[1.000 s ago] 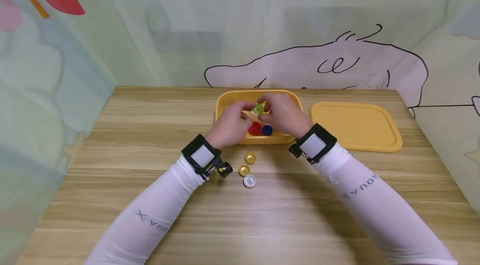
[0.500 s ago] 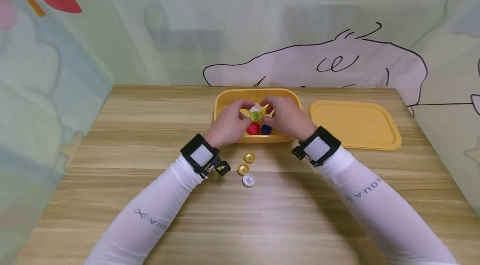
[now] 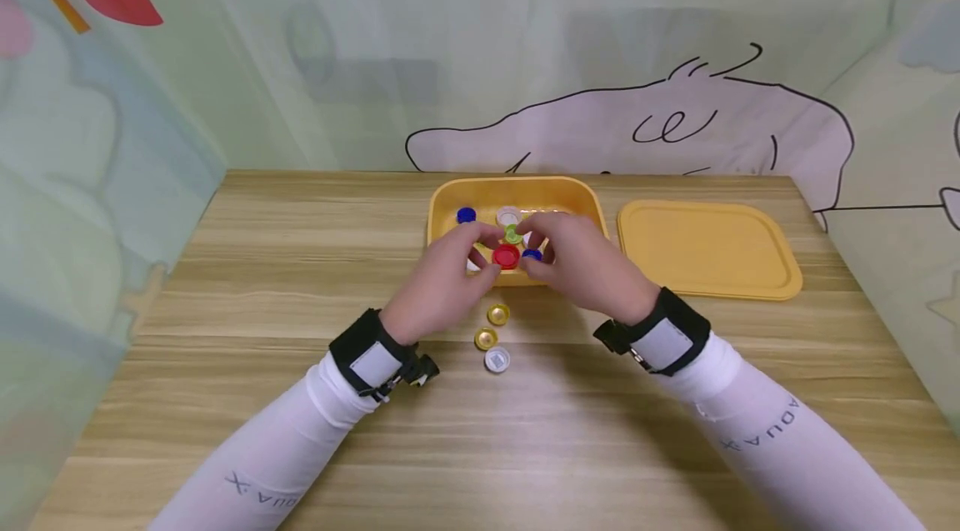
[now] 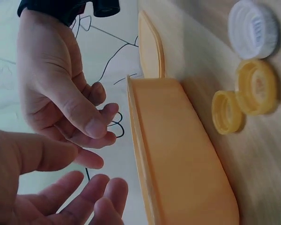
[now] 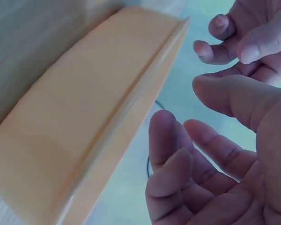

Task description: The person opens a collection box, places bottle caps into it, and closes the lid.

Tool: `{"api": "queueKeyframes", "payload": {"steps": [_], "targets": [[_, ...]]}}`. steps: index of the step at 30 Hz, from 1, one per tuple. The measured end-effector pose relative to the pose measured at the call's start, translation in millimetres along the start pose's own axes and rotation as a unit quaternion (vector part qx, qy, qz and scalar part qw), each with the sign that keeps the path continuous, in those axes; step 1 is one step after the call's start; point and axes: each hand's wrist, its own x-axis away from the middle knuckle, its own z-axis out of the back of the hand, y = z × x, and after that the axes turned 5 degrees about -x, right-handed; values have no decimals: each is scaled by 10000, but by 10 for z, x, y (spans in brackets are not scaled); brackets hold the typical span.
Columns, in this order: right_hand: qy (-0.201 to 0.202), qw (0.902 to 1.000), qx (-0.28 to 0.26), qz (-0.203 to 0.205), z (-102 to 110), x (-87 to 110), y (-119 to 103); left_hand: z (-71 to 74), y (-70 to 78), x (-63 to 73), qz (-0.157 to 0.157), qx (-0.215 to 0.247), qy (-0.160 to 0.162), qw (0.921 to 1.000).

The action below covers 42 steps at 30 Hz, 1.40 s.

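Observation:
My left hand [image 3: 442,277] and right hand [image 3: 588,264] hover over the front part of a yellow plastic box [image 3: 517,191]. Both have loosely bent fingers with nothing between them, as the left wrist and right wrist views confirm. Inside the box lie several bottle caps. A red cap [image 3: 506,257] sits between the hands, with a blue cap [image 3: 532,254] by the right fingertips. Behind these are a green cap [image 3: 512,233] and a white cap [image 3: 507,216]. Another blue cap [image 3: 466,215] lies at the back left. The hands partly cover other caps.
On the wooden table, in front of the box, lie two gold caps [image 3: 498,314] and a white cap [image 3: 497,360]. A flat yellow lid [image 3: 708,249] rests to the right of the box. A printed curtain [image 3: 480,47] hangs behind the table.
The green cap, held between the hands one second ago, was let go and now lies in the box. Both hands have since drawn back towards the person, uncovering the blue cap at the back left.

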Motion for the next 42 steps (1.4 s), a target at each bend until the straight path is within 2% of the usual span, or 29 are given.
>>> {"api": "queueKeyframes", "payload": {"steps": [7, 13, 23, 42], "targets": [[-177, 9993, -28, 324, -130, 181, -76, -63, 4, 239, -304, -572, -69, 9979], [-405, 9987, 34, 312, -284, 282, -60, -133, -62, 330, -335, -1169, -233, 9923], [-776, 9963, 336, 169, -522, 270, 39, -340, -230, 366, -241, -1572, -691, 9849], [-910, 9955, 269, -87, -740, 183, 88, -453, -309, 288, -14, -2044, -853, 9752]]}}
